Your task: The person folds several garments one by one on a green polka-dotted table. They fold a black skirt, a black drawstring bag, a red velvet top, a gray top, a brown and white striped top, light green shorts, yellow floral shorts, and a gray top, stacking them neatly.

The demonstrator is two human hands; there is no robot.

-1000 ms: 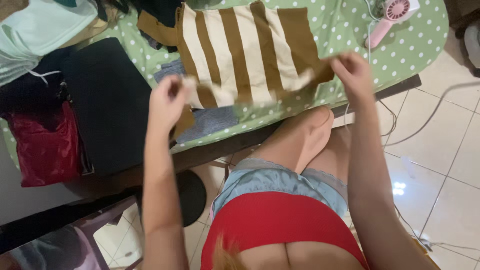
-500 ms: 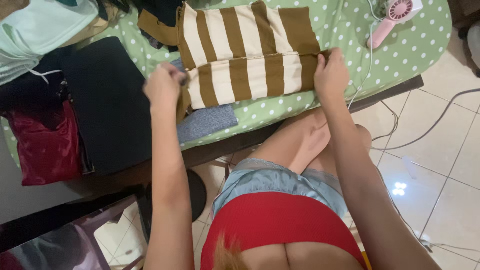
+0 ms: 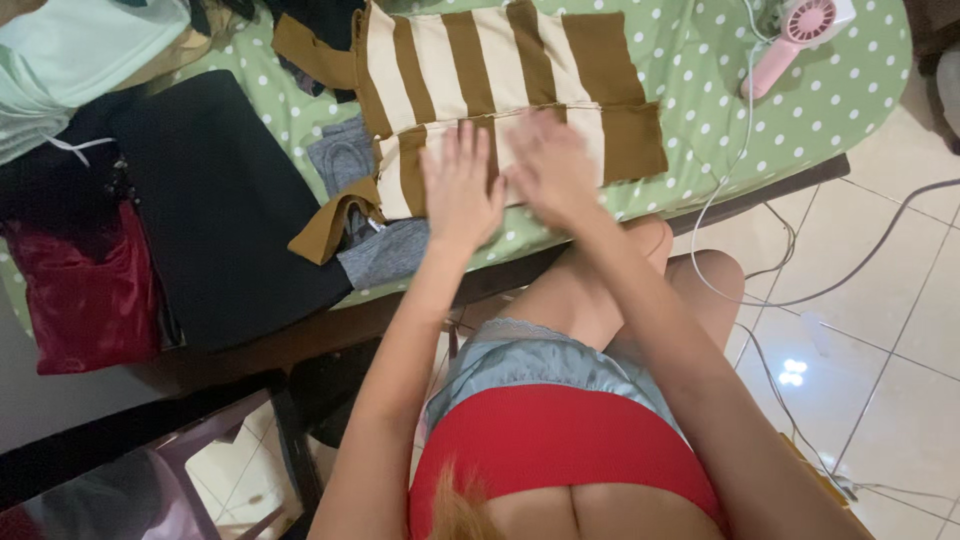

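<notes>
A brown and cream striped garment (image 3: 500,60) lies on the green white-dotted board cover (image 3: 820,100), its near edge folded up over itself. My left hand (image 3: 458,190) rests flat on the folded part with fingers spread. My right hand (image 3: 552,168) lies flat beside it, blurred by motion, also on the folded part. Neither hand holds anything. A brown strap (image 3: 325,225) of the garment hangs loose at the left over a grey cloth (image 3: 385,255).
A pink hand-held fan (image 3: 795,35) with a white cable sits at the board's far right. A black folded cloth (image 3: 210,200), a red shiny cloth (image 3: 85,290) and a pale green cloth (image 3: 70,60) lie at the left. Cables cross the tiled floor (image 3: 880,330).
My hands lifted the garment's near edge, laid it folded over, then let go of its corners and moved to the middle, flat on the fold. The brown strap dropped at the left.
</notes>
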